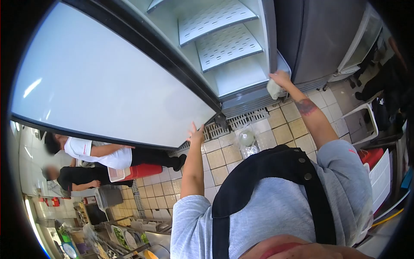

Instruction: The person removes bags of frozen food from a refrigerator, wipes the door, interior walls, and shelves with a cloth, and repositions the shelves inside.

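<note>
Fridge door (99, 82): biggest item, swung open left of the cabinet (233, 93). Flat white inner face, glare streaks, dark gasket edge. Long axis runs diagonally, upper left to lower right in view. Cabinet interior is lit, with perforated shelves (228, 46). Tiled floor (215, 157) gives open room between door edge and right arm; slotted drain grate (248, 119) runs along the cabinet base. Two people (114, 153) (82, 176) stand beyond the door's lower edge. Left hand (196, 134): fingers spread wide at the door's lower corner; contact, can't tell. Right hand (280, 79): closed on a pale, crumpled bundle (275, 90), at the cabinet's right edge. Bundle hangs below the fingers, long axis roughly up-down in view; material unclear. Round pale object (246, 138) in clear plastic on the floor.
</note>
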Available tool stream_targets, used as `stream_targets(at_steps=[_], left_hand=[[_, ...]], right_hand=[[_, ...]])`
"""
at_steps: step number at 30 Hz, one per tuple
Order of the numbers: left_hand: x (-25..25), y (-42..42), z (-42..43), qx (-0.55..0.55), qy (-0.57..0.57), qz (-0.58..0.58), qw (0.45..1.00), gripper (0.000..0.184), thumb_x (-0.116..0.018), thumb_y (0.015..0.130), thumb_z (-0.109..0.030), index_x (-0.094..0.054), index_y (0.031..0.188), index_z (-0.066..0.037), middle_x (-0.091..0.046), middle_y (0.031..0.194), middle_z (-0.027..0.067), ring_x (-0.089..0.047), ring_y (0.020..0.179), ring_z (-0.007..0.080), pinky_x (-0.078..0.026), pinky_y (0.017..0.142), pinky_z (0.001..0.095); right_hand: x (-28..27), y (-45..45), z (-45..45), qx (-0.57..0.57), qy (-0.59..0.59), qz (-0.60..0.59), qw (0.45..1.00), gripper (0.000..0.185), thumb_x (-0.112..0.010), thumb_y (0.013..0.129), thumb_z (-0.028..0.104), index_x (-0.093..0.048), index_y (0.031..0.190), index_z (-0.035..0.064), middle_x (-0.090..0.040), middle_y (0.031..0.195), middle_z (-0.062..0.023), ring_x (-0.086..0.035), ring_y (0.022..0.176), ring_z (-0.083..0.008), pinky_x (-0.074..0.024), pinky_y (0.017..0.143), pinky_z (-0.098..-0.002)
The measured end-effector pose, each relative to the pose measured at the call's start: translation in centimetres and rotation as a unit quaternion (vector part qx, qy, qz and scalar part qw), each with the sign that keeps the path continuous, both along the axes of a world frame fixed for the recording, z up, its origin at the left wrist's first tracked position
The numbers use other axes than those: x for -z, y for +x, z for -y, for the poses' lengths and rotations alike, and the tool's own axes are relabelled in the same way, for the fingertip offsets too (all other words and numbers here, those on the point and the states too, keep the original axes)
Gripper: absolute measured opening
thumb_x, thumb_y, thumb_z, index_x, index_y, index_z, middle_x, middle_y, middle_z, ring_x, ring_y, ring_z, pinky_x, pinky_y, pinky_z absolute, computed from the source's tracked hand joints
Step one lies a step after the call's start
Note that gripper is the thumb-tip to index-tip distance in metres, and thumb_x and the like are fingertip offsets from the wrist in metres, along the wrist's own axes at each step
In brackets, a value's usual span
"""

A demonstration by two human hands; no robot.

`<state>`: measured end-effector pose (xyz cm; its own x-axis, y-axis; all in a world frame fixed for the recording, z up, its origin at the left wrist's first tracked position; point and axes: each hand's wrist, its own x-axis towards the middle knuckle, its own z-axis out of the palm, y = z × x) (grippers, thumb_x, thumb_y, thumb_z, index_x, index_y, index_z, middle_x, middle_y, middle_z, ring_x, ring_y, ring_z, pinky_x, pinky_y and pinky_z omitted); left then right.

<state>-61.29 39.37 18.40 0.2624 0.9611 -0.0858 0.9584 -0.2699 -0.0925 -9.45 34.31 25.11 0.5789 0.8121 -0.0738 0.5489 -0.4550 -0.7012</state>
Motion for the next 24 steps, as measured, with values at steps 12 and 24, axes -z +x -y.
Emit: stream_targets(at_steps=[12,24], left_hand=[[-7.5,18.7,1.1,0.129,-0.215,0.198,0.948,0.091,-0.073,0.076,-0.017,-0.020,0.148,-0.035,-0.002,0.156,0.0166,-0.018,0.139,0.0442,-0.030,0.108,0.0525],[-11.2,27.4,5.8,0.136,-0.250,0.506,0.814,0.023,-0.072,0.071,-0.009,-0.069,0.093,-0.003,-0.066,0.075,0.0052,-0.059,0.067,0.0123,-0.049,0.065,0.0269]], right_hand=[[2.1,-2.3,7.2,0.111,0.190,-0.684,0.696,0.046,-0.064,0.086,0.039,-0.055,0.116,0.0056,-0.062,0.113,-0.0116,-0.062,0.099,-0.0278,-0.0508,0.082,-0.0469],[1.5,-4.2,10.6,-0.200,0.110,-0.264,0.937,0.021,-0.070,0.081,0.014,-0.064,0.094,-0.0018,-0.066,0.092,-0.0083,-0.061,0.079,-0.0123,-0.0477,0.074,-0.0273]])
